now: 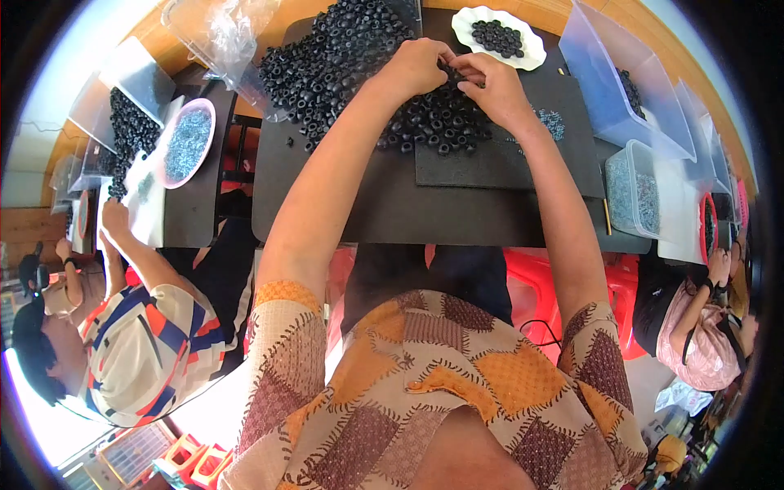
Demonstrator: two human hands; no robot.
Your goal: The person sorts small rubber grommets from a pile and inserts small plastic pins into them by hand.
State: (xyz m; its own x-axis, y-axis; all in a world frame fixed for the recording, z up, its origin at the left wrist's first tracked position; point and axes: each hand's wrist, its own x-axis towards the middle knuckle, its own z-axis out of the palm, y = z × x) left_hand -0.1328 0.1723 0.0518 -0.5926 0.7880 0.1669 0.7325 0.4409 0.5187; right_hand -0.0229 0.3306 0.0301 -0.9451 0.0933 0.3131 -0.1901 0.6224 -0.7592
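Dark tabletop (457, 219), left hand (420, 67), right hand (496, 86), curled over black rings (327, 69)

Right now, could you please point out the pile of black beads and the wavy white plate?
Pile of black beads (339, 69): head view, middle of the pile.
Wavy white plate (536, 49): head view, bare right rim.

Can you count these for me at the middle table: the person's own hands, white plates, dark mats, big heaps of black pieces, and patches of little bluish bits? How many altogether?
Left hand and right hand: 2
White plate: 1
Dark mat: 1
Big black heap: 1
Bluish patch: 1
Total: 6
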